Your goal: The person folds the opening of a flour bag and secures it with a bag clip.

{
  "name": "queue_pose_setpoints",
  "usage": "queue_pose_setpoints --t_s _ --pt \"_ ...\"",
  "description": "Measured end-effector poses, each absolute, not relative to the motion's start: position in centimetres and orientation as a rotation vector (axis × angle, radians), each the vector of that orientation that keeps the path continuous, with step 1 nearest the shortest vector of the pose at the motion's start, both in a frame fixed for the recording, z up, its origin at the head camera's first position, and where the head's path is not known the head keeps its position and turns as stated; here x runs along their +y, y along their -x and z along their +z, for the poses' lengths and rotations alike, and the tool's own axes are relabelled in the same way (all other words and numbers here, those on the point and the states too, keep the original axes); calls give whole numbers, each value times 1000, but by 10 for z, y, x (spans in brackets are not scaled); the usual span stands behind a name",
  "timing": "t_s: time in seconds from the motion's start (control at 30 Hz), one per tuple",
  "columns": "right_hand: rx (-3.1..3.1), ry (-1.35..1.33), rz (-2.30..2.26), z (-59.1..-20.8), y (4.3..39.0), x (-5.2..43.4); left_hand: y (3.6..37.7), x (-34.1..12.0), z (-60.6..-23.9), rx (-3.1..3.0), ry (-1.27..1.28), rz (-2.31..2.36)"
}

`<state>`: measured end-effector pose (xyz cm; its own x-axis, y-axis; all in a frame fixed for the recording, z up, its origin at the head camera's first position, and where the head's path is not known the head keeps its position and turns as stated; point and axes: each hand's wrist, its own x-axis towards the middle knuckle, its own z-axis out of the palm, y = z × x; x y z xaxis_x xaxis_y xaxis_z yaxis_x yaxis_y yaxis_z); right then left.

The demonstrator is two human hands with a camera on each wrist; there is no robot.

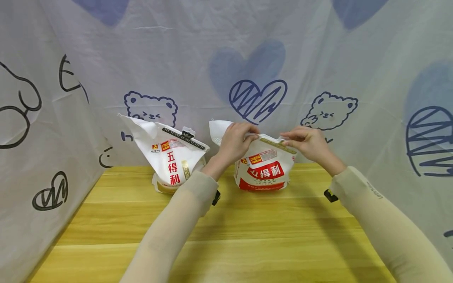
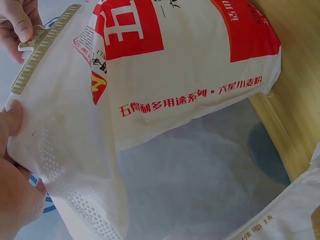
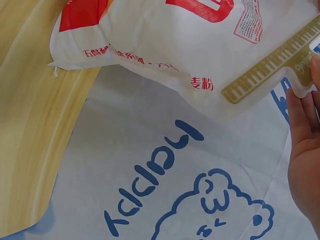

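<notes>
A white and red flour bag (image 1: 262, 181) stands on the table, its top folded over. Along that fold lies a gold bag clip (image 2: 47, 47) with ruler-like marks. My left hand (image 1: 235, 143) pinches the folded top near one end of the clip, thumb in front. At the clip's tab, my right hand (image 1: 309, 144) grips between thumb and fingers, as the right wrist view also shows. A loose flap (image 1: 218, 130) of the bag sticks up behind my left hand.
Left of this bag stands a second flour bag (image 1: 170, 161), its top leaning left and held by a black clip (image 1: 184, 138). Both stand near the back of the wooden table (image 1: 247, 251). A printed curtain (image 1: 198, 59) hangs close behind, with another stretch at the left.
</notes>
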<state>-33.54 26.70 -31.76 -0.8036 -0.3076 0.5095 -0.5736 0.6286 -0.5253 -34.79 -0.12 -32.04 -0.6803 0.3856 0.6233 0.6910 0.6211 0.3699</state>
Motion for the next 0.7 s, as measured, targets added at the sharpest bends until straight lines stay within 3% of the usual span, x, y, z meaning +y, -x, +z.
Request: queue_pose_setpoints --t_s 0.7 --pt "-2487 -482 1239 -326 328 257 345 -6 -321 -2338 847 -618"
